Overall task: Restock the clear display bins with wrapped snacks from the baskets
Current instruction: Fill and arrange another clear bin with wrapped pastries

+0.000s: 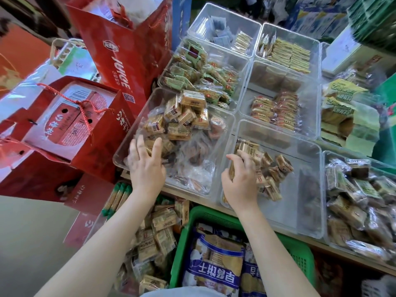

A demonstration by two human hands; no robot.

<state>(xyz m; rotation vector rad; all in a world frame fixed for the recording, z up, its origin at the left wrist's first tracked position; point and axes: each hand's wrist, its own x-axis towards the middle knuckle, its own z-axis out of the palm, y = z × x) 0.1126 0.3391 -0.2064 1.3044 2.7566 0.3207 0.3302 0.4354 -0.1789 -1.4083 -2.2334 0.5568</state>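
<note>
Two clear display bins sit at the shelf's front edge. The left bin [126, 138] is heaped with tan wrapped snacks [184, 116] and clear-wrapped ones. My left hand [146, 166] lies in its near corner with fingers spread on the snacks. The right bin [304, 189] is mostly bare, with a small pile of brown wrapped snacks [272, 170] at its left side. My right hand [240, 181] grips a stack of those snacks against the bin's left wall. Below the shelf, a basket of tan wrapped snacks [158, 232] stands on the left.
A green basket [300, 251] with blue biscuit bags stands under the shelf. Red juice gift bags [126, 58] crowd the left. More clear bins [280, 50] of wrapped snacks fill the back and right. The floor shows at lower left.
</note>
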